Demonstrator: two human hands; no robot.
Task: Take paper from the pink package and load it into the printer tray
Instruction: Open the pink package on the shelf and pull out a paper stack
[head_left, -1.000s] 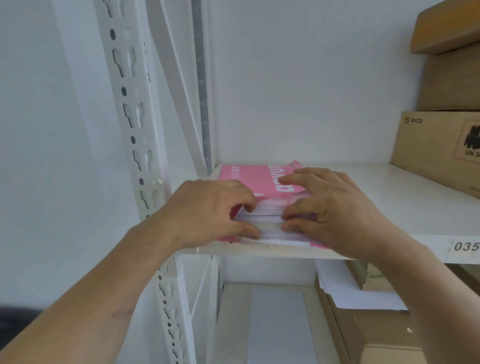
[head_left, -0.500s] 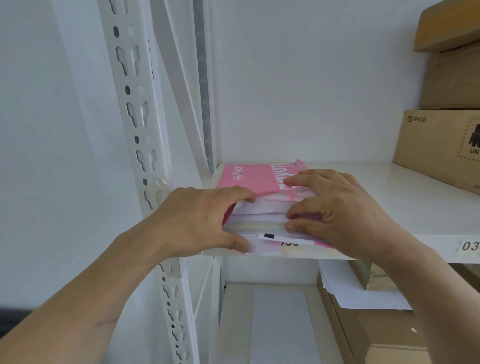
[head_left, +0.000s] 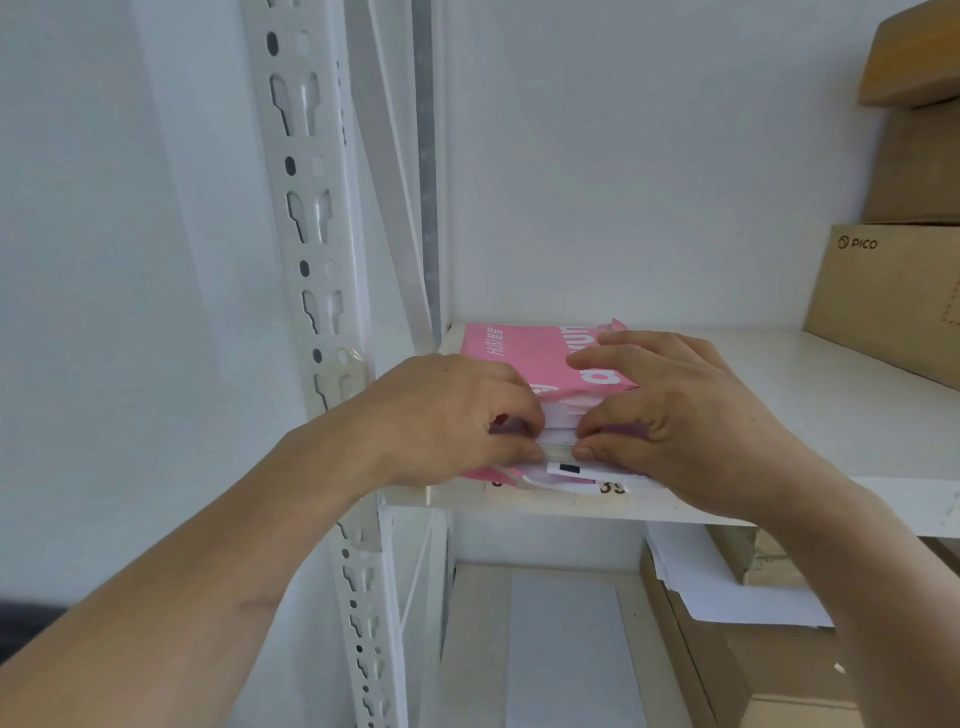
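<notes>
1. At centre frame we have the pink package (head_left: 524, 358) lying flat on the white shelf (head_left: 779, 415), hard against the left end by the perforated upright (head_left: 311, 234), its torn near end facing us.
2. Our left hand (head_left: 447, 415) is pinched narrow on the paper (head_left: 558, 434) at the open end, thumb under and fingers curled over the top; our right hand (head_left: 670, 410) does the same from the other side, its index finger laid across the wrapper.
3. We judge the stack dense and heavy for its bulk, stiff as a block but floppy and slippery once thinned; the sheets could fan out or crease at the corners.
4. Best hold, in our view: both hands at the near edge, thumbs below, pulling a modest bundle straight out while the wrapper stays put.
5. Writing: the wrapper shows white lettering, partly covered and not readable in full; a cardboard box (head_left: 893, 296) at right reads "PICO"; a shelf-edge label (head_left: 613, 487) shows digits, seemingly "35".
6. No printer tray is in view.
</notes>
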